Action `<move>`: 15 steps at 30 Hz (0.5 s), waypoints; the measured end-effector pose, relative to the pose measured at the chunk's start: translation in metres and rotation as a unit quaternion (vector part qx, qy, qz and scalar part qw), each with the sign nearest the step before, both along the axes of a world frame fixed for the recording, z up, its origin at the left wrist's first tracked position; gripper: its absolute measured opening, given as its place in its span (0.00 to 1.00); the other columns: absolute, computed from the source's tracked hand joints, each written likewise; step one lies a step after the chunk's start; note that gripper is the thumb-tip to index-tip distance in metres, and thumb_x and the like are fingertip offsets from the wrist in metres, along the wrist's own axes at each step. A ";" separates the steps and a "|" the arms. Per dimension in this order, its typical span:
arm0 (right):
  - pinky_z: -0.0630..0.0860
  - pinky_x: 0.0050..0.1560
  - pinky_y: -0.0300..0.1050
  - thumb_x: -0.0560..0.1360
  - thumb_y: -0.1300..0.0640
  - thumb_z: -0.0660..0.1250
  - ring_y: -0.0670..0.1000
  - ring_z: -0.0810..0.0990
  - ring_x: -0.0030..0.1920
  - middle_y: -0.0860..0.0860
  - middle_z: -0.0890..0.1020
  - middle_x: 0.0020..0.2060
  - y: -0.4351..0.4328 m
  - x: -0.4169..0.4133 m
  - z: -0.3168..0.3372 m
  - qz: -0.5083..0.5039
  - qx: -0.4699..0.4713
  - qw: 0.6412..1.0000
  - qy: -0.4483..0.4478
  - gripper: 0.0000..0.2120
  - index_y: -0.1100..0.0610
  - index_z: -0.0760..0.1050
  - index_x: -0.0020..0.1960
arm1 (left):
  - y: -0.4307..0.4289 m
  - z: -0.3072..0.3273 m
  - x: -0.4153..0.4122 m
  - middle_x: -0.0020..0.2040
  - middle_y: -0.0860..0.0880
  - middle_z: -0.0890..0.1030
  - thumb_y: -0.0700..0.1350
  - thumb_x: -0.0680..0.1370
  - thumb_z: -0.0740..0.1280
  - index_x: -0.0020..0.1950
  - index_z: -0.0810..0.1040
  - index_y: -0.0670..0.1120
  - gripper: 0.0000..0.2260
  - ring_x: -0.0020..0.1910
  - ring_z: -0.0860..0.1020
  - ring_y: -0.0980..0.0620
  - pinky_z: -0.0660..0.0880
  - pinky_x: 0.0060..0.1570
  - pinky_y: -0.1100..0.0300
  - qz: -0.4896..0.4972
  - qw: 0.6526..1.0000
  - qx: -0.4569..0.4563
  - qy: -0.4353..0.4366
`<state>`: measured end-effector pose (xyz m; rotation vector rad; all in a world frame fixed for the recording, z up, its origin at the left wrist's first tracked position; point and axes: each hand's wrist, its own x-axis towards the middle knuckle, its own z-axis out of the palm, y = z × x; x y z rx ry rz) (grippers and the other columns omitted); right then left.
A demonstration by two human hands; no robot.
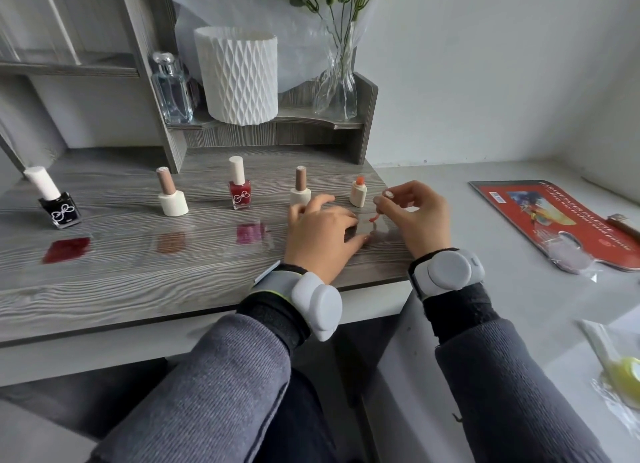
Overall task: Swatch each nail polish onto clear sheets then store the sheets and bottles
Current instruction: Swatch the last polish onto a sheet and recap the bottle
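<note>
Five polish bottles stand in a row on the wood-grain desk (138,289): a black one (59,209), a cream one with a tan cap (172,199), a red one (239,193), another cream one (300,192), and an uncapped cream bottle with an orange neck (358,193). Clear sheets with swatches lie before them: dark red (66,249), brown (170,242), magenta (250,233). My left hand (320,235) presses flat on another clear sheet (375,227). My right hand (414,213) pinches the brush cap (387,195), with its orange-tipped brush touching that sheet.
A small shelf at the back holds a perfume bottle (171,90), a white ribbed vase (239,76) and a glass vase with stems (335,88). To the right, on the pale counter, lie a red paper-palette pad (554,216) and a yellow-green item in plastic (623,376).
</note>
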<state>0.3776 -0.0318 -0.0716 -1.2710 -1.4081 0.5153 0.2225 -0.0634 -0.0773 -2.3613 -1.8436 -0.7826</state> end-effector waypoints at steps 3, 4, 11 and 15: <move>0.73 0.44 0.37 0.70 0.55 0.75 0.45 0.79 0.38 0.49 0.84 0.35 -0.003 0.002 0.002 0.002 0.012 0.998 0.055 0.07 0.55 0.78 0.40 | 0.000 0.000 0.000 0.58 0.62 0.79 0.62 0.75 0.63 0.53 0.82 0.54 0.16 0.69 0.63 0.55 0.52 0.56 0.53 0.001 1.000 0.003 0.001; 0.73 0.44 0.37 0.70 0.55 0.76 0.45 0.80 0.38 0.49 0.85 0.34 -0.003 0.003 0.002 0.010 0.015 0.997 0.069 0.07 0.55 0.78 0.40 | 0.000 0.000 0.000 0.58 0.61 0.79 0.62 0.75 0.63 0.53 0.82 0.54 0.16 0.69 0.63 0.55 0.52 0.56 0.53 0.002 1.000 0.003 0.001; 0.75 0.45 0.44 0.70 0.55 0.76 0.46 0.77 0.37 0.50 0.85 0.33 -0.002 -0.001 0.002 0.051 -0.023 0.998 0.002 0.09 0.58 0.78 0.38 | 0.000 0.000 0.000 0.59 0.60 0.79 0.63 0.75 0.62 0.54 0.81 0.54 0.17 0.69 0.62 0.54 0.53 0.57 0.52 0.005 1.000 -0.001 0.006; 0.77 0.46 0.49 0.69 0.56 0.75 0.53 0.81 0.39 0.52 0.84 0.33 0.000 0.000 0.000 0.018 -0.027 0.999 -0.011 0.10 0.59 0.76 0.39 | -0.001 0.001 0.000 0.61 0.60 0.78 0.63 0.75 0.61 0.56 0.80 0.55 0.18 0.70 0.62 0.54 0.54 0.58 0.52 0.003 1.000 -0.008 0.004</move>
